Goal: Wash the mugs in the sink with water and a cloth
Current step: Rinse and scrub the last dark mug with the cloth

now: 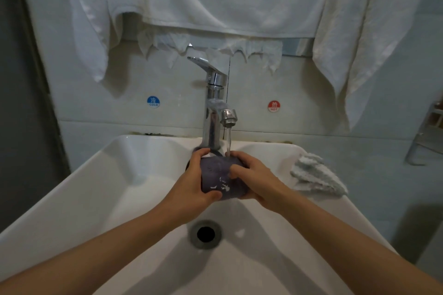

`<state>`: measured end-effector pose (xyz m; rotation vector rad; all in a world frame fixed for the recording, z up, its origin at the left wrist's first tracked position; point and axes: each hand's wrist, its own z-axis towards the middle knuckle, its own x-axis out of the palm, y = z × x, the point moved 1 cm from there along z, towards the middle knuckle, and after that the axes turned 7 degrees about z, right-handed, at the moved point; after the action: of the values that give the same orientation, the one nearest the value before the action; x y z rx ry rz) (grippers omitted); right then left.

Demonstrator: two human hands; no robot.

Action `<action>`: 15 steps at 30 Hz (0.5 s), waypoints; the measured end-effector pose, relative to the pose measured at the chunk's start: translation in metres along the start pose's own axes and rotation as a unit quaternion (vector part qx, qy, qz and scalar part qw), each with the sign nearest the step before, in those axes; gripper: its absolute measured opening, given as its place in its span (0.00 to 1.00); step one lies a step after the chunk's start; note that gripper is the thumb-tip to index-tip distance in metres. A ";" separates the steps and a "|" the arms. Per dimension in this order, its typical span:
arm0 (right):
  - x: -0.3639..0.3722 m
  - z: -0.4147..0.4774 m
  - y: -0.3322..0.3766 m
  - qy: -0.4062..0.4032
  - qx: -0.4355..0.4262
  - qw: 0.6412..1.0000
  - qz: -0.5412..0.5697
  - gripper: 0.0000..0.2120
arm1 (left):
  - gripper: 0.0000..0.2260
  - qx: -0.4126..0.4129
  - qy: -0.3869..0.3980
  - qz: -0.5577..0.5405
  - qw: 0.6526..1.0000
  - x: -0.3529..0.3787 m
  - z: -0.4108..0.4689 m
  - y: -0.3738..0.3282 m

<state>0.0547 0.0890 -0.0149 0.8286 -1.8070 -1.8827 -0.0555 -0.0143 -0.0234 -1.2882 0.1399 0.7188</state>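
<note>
Both hands wrap a dark grey-purple ceramic mug with white markings (219, 181) over the white ceramic basin (100, 189), under water running from the chrome tap (214, 105). Left hand (194, 182) grips its left side; right hand (254, 179) curls round the right. White crumpled cloth (316, 176) lies on the right rim, apart.

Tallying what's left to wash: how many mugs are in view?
1. A dark mug, gripped by the left hand and right hand under the running tap, over the sink. Others may be hidden.
</note>
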 end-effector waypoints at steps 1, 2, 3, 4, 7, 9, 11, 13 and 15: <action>0.000 0.000 -0.001 0.003 0.013 1.000 0.016 0.20 | 0.37 0.000 0.004 0.006 1.000 0.001 -0.001 0.001; 0.000 0.000 -0.002 0.008 0.027 0.999 0.035 0.21 | 0.37 0.000 0.007 0.011 1.000 0.002 -0.001 0.002; 0.000 0.000 -0.003 0.014 0.040 0.998 0.051 0.23 | 0.37 0.000 0.010 0.016 1.000 0.003 -0.001 0.002; 0.000 0.000 -0.005 0.019 0.049 0.997 0.057 0.26 | 0.37 -0.001 0.011 0.017 1.000 0.003 -0.001 0.003; 0.000 0.001 -0.008 0.032 0.069 0.995 0.059 0.31 | 0.39 -0.008 0.017 0.006 1.000 0.003 -0.001 0.005; -0.001 0.001 -0.006 0.035 0.089 0.990 0.105 0.26 | 0.39 -0.009 0.022 -0.004 1.000 0.003 -0.001 0.005; -0.003 0.002 -0.003 0.034 0.091 0.988 0.123 0.22 | 0.39 -0.011 0.021 -0.010 1.000 0.003 0.000 0.005; -0.004 0.002 -0.003 0.031 0.087 0.990 0.110 0.21 | 0.39 -0.014 0.024 -0.016 0.999 0.004 -0.001 0.005; -0.003 0.002 -0.004 0.025 0.089 0.991 0.100 0.21 | 0.39 -0.016 0.027 -0.020 0.999 0.004 -0.001 0.006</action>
<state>0.0561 0.0923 -0.0183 0.7167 -1.9684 -1.5806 -0.0550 -0.0128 -0.0302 -1.3375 0.1464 0.6561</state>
